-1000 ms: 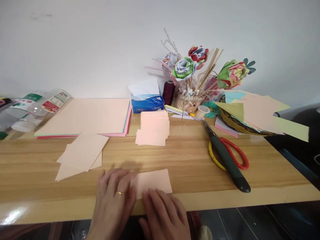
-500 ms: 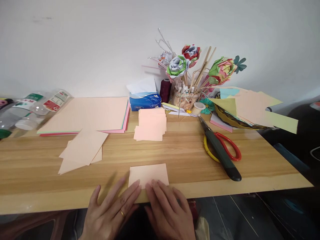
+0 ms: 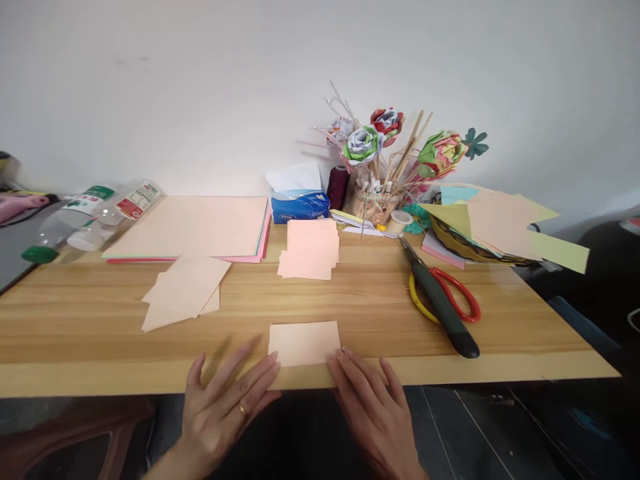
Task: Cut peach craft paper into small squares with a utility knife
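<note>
A small peach paper piece (image 3: 304,341), seemingly folded, lies flat near the table's front edge. At its lower left corner rest the fingertips of my left hand (image 3: 223,405), its fingers spread and a ring on one of them. My right hand (image 3: 373,400) touches the lower right corner with outstretched fingers. Neither hand grips anything. Just beyond is a stack of small peach paper pieces (image 3: 313,247). To the left, several larger peach paper pieces (image 3: 187,287) overlap loosely.
Pliers with a dark grip (image 3: 445,313) lie over red-and-yellow-handled scissors (image 3: 465,300) at right. Behind stand a paper sheet stack (image 3: 195,223), plastic bottles (image 3: 85,213), a blue tissue pack (image 3: 300,205), paper flowers (image 3: 365,143) and a basket of paper (image 3: 500,227).
My hands have moved apart, from the middle of the paper's near edge to its two lower corners. The camera view has shifted slightly.
</note>
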Tool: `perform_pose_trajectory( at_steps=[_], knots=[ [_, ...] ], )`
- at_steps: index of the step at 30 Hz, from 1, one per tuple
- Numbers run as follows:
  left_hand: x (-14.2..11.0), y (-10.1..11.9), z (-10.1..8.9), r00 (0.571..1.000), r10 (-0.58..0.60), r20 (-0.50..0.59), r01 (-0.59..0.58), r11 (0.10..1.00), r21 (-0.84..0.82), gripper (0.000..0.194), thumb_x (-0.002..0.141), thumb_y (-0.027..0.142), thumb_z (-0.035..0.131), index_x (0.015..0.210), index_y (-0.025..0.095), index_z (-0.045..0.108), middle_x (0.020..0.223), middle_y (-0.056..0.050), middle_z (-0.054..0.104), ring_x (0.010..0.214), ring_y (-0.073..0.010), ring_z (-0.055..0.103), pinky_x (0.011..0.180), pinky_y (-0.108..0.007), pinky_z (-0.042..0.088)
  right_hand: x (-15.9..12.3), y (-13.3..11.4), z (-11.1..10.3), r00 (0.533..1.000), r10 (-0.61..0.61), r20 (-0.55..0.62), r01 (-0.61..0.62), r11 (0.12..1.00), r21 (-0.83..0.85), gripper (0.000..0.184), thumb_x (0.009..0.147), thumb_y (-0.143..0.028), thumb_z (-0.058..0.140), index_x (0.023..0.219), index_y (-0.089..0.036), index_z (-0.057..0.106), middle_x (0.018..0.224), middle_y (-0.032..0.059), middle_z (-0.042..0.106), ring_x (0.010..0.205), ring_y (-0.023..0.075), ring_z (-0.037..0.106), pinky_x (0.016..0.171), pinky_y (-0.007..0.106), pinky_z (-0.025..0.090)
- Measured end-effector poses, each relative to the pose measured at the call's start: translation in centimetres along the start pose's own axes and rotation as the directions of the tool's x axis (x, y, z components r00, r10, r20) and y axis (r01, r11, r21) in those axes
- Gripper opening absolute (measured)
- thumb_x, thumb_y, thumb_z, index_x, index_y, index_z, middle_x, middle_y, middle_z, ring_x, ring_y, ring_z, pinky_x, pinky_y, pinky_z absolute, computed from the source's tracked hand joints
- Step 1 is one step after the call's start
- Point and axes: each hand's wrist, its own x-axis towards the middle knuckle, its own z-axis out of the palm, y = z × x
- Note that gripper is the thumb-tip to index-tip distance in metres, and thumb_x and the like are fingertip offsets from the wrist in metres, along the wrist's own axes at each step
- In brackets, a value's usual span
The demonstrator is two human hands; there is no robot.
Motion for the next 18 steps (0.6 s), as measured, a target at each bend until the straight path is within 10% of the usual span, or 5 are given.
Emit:
perform_pose_trajectory(
  at_steps=[18],
  knots=[
    [0.3,0.1,-1.2,0.987,-0.142,-0.073,0.114,0.947,-0.3,0.028,0.079,0.015,0.065,0.105,0.025,0.061,0.094,-0.001,0.072,0.105,-0.0235,0.059,0.104,-0.054,0.027,-0.1,1.2,-0.1,0.983,-0.184,-0.007,0.184,0.982,-0.037,0.027,0.09,-0.023,0.049,0.114,-0.014,0.058,0.112,0.0052,0.065,0.111,0.0183,0.054,0.096,0.037,0.042]
  ],
)
